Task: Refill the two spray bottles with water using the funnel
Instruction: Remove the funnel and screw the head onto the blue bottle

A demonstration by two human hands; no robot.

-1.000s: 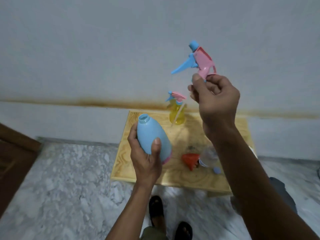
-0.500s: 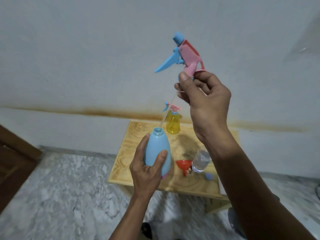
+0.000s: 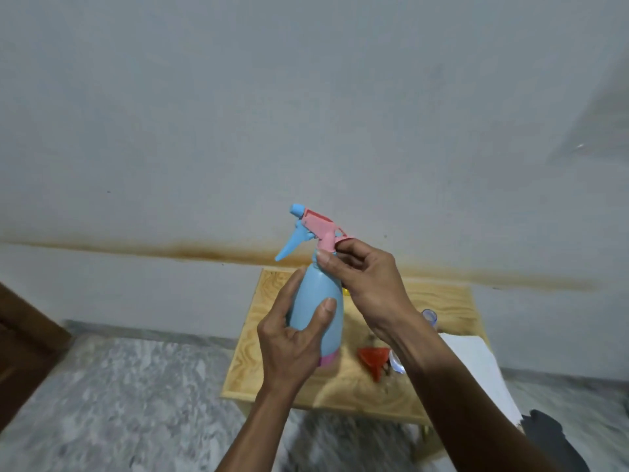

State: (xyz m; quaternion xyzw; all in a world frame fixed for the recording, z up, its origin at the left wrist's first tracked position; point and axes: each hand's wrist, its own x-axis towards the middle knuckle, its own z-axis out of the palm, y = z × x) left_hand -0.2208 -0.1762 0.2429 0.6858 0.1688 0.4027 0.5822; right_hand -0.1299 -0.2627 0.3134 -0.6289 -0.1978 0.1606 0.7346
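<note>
Nearest the camera, the left hand [image 3: 292, 338] wraps around the body of the blue spray bottle [image 3: 318, 311], thumb on the near face and fingers curled behind, holding it upright in the air above the front of the wooden table [image 3: 442, 301]. A pink band shows at the bottle's base, just below the palm.

The right hand [image 3: 371, 291] comes in from the right and pinches the neck of the pink-and-blue trigger sprayer head [image 3: 313, 231] between thumb and fingertips, right where the head meets the mouth of the bottle. The head sits on top of the bottle with its blue trigger pointing down and to the left and its blue nozzle at the upper left; whether it is screwed tight cannot be told.

On the table behind the forearms lies the red funnel [image 3: 372, 359], on its side, with a clear water bottle [image 3: 429, 316] just beside it, mostly hidden by the right wrist. A sliver of yellow [image 3: 345, 292] shows between the blue bottle and the right hand. A white sheet [image 3: 473, 362] lies at the table's right edge.

Beyond the table stands a pale wall [image 3: 306, 114] with a rusty brown stain line running across it; the floor [image 3: 119, 403] is grey marble.
</note>
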